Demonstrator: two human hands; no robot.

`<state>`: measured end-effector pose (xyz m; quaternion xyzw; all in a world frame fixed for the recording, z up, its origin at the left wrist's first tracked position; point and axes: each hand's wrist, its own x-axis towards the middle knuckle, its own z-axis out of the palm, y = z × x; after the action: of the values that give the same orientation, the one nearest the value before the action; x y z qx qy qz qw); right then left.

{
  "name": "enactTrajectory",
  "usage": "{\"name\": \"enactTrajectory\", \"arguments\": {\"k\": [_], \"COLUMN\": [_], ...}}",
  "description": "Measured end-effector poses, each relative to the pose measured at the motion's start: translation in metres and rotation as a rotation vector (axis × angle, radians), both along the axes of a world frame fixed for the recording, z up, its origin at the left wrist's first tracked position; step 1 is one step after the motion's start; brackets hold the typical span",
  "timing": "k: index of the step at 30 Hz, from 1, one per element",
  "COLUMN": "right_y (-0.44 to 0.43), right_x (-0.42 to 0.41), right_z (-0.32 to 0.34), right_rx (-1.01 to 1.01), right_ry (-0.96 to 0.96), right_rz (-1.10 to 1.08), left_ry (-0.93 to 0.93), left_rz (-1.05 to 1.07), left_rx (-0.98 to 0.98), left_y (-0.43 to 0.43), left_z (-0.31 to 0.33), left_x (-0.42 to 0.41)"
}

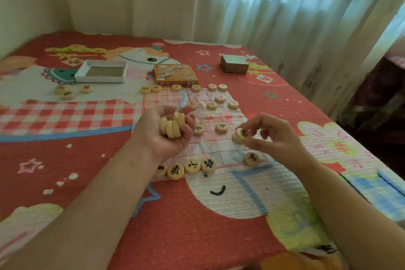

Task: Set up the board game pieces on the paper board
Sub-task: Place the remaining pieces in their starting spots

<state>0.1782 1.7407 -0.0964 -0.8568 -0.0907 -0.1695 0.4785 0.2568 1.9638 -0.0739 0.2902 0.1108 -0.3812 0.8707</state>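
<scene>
Head view: L hand is palm-up over the left part of the paper board, fingers curled round a stack of pieces, approx 5-6 pale discs standing on edge in the palm, faces hidden. R hand hovers over the board's right side, thumb and forefinger pinching a black-marked piece tilted face-up; a 2nd disc's edge shows just under it, can't tell if it's also held. The other R fingers are loosely bent and apart. The board is thin, crinkled, w/ a red grid, and lies flat on a red cartoon-print bedspread. Near-edge row: 4 black-marked discs touching side by side at the left, partly behind the L wrist, plus a lone black disc near the right corner. Mid-board: 2 black discs apart from each other. Further up, 4 red-marked discs, spaced. Far-edge row: 6 discs along the board's far edge. Off the board at far left, 3 loose discs close together. Beyond these, an open white box tray; a yellow game box sits just past the far row; a grey box is to its right. Pale curtains hang behind.
</scene>
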Motion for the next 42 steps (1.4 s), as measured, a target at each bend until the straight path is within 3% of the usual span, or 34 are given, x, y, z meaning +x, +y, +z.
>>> {"name": "enactTrajectory", "arguments": {"k": [6, 10, 14, 23, 31, 35, 42], "right_y": [-0.002, -0.001, -0.002, 0.003, 0.054, 0.062, 0.057], "right_x": [-0.008, -0.006, -0.006, 0.006, 0.036, 0.042, 0.035], "right_z": [-0.011, -0.014, -0.015, -0.014, 0.008, -0.001, -0.004], "right_rx": [-0.242, -0.391, -0.456, -0.079, -0.052, 0.117, 0.354], "right_ry": [0.073, 0.161, 0.11, 0.024, -0.058, -0.037, 0.003], "right_rz": [0.072, 0.072, 0.102, 0.029, 0.168, 0.144, 0.153], "left_ry": [0.052, 0.003, -0.076, -0.156, -0.231, -0.313, -0.239], "left_rz": [0.096, 0.052, -0.017, -0.132, -0.204, -0.191, -0.165], "left_rx": [-0.012, 0.07, 0.147, 0.168, 0.246, 0.358, 0.358], "left_y": [0.003, 0.004, 0.002, -0.004, -0.004, -0.005, -0.007], "left_z": [-0.002, 0.001, 0.002, -0.001, -0.003, -0.005, -0.005], "left_x": [0.0, -0.001, -0.003, -0.008, -0.008, -0.006, -0.004]}}
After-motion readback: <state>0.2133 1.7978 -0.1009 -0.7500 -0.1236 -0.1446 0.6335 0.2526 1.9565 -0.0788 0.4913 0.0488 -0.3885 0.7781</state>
